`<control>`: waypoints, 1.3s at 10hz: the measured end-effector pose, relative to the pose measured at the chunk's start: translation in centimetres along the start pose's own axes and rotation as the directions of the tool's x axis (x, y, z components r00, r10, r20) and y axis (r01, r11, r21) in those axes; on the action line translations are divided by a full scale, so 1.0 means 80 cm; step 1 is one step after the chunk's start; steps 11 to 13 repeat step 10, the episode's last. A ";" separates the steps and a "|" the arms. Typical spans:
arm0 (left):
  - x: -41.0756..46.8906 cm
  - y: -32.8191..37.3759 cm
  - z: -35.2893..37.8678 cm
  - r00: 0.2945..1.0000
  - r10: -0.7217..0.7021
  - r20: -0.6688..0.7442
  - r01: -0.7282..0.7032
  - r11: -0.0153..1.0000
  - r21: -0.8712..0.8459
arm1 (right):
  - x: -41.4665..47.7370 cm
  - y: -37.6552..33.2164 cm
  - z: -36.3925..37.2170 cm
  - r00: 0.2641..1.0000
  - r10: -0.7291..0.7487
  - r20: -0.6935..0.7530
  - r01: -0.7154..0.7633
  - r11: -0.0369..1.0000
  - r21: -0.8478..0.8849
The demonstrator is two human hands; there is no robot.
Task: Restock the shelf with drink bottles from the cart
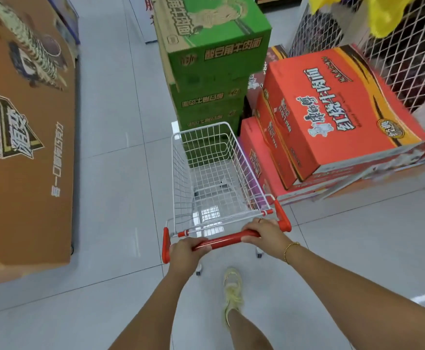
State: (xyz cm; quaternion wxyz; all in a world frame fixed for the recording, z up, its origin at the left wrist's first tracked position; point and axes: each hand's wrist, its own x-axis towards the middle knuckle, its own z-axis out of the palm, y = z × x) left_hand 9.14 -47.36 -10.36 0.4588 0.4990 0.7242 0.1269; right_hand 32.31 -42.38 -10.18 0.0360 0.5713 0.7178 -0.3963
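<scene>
Left hand point(185, 248) and right hand point(262, 233) each wrapped the red plastic push bar point(228, 239) of the small white wire cart point(181, 178). Basket empty, no drink bottles visible. Probably light, rigid, free-rolling; bar was the grip point.

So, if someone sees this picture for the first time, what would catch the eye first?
The white wire shopping cart in the middle stands out, with no bottles in its basket; the left hand and the right hand both grip its red handle. Just ahead rises a stack of green noodle cartons, with red noodle cartons piled to its right. A large brown carton fills the left edge.
</scene>
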 end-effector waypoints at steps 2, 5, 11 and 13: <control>0.080 0.058 -0.020 1.000 0.006 0.022 -0.006 1.000 0.008 | 0.071 0.013 -0.067 0.999 0.037 0.012 -0.038 0.998 0.048; 0.110 0.081 -0.026 0.994 -0.050 0.101 0.049 0.999 0.011 | 0.099 0.030 -0.086 0.998 0.016 0.055 -0.018 0.999 0.038; 0.137 0.124 -0.063 0.922 -0.199 0.332 0.151 0.975 0.165 | 0.108 0.010 -0.122 0.969 0.151 0.194 -0.190 0.961 0.203; 0.137 0.124 -0.063 0.922 -0.199 0.332 0.151 0.975 0.165 | 0.108 0.010 -0.122 0.969 0.151 0.194 -0.190 0.961 0.203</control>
